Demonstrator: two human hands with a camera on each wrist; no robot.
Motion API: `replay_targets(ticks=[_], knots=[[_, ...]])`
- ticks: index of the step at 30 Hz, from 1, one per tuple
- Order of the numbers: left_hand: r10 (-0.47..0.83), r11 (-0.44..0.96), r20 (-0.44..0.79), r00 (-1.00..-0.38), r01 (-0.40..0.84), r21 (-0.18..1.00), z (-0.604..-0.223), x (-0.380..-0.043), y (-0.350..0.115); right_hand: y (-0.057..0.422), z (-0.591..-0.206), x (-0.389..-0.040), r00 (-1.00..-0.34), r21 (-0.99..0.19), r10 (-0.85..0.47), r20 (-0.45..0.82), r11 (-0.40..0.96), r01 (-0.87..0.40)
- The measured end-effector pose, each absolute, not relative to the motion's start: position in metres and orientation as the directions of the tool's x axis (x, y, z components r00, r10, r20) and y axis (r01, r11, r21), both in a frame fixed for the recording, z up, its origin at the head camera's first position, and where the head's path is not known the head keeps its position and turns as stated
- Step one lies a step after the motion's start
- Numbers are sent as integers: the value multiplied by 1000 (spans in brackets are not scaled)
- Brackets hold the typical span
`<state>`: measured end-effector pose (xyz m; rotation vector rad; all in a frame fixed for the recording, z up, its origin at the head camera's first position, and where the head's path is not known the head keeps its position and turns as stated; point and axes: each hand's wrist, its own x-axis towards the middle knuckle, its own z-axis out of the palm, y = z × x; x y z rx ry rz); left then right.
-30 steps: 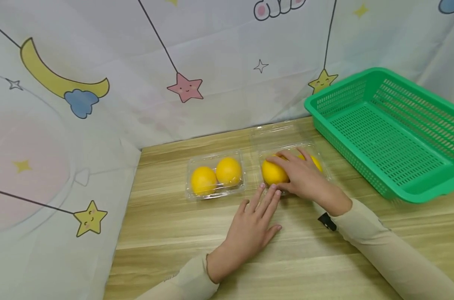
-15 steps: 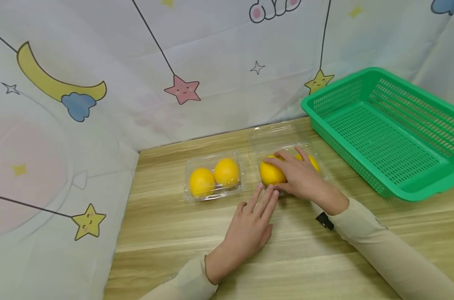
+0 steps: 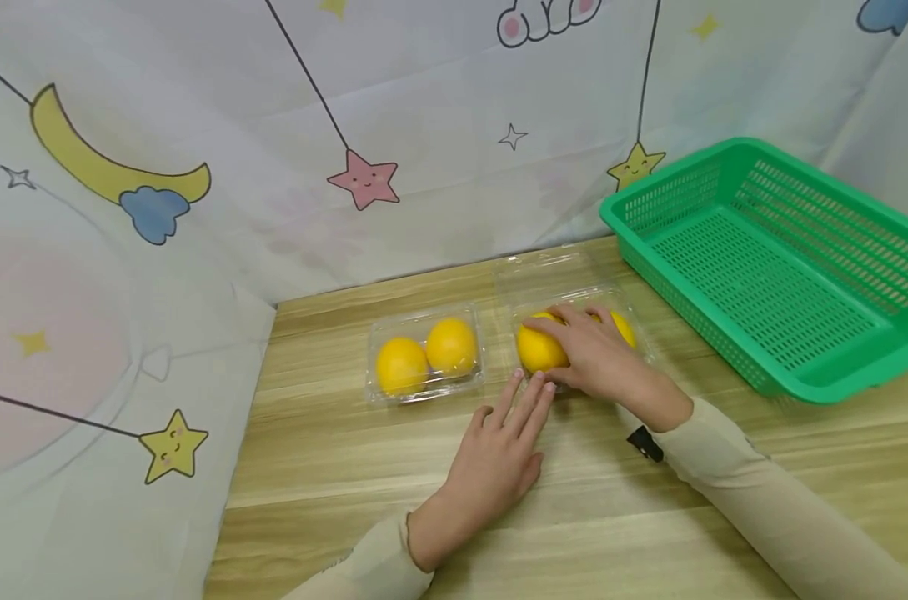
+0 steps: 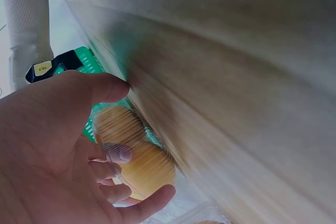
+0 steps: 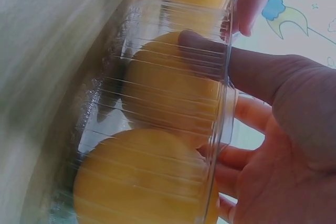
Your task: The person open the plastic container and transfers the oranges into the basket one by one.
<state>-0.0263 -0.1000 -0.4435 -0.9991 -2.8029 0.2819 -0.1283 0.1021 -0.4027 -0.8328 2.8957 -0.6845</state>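
The right hand's [image 3: 604, 358] fingers are curled round the left fruit [image 3: 541, 343] in an open clear box [image 3: 584, 296]. The right wrist view shows the thumb through the plastic, laid against the fruit on the inner side of the wall. The fruit thus lies between thumb and fingers, within the box. A second fruit [image 3: 623, 329] sits beside it, partly under the same hand.

The left hand's [image 3: 496, 454] fingers grip nothing; they are extended, their tips at the front edge of the box, just beside the gripped fruit. Its thumb stands out to the right.

The right hand is arched palm down over the box, its forearm reaching in from the lower right; the left hand lies low, back upward, its forearm slanting in from the lower left. Both wear pale sleeves, and a black strap [image 3: 645, 443] shows at the right cuff.

The box's lid [image 3: 547, 275] is folded back. To its left another box [image 3: 442, 388] holds two fruits. A green basket [image 3: 689, 304] stands on the worktop [image 3: 333, 467] to the right.
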Motion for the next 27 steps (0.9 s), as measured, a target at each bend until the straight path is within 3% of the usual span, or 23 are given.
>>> replay_targets(ticks=[11, 27], knots=[[634, 756, 66, -771, 599, -263, -444, -25, -100, 100, -403, -128, -866, -439, -496, 65, 765, -471], [631, 757, 81, -771, 590, -280, -447, -24, -102, 106, -394, -125, -863, -465, -467, 195, 731, -500]])
